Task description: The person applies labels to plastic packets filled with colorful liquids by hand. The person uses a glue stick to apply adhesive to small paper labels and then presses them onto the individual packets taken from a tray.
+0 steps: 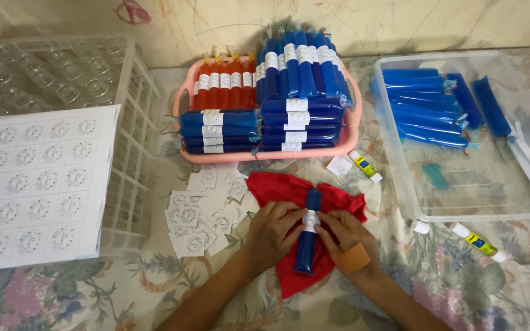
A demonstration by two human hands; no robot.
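Two glue sticks (pixel 366 167), one red cloth (pixel 277 187), one pink basket (pixel 182 98), perhaps eight loose blue tubes (pixel 427 101).

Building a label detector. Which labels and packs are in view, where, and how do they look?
Blue tube: on red cloth, white label under both hands.
Loose labels: small white squares, left of the cloth.
Label sheet: white grid, far left.
Pink basket: labelled blue and orange tubes.
Clear bin: unlabelled blue tubes, right.

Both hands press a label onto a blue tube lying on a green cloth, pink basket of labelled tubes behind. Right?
Not quite. In the head view the cloth is red, not green. Otherwise right: left hand and right hand press the label onto the blue tube, pink basket behind.
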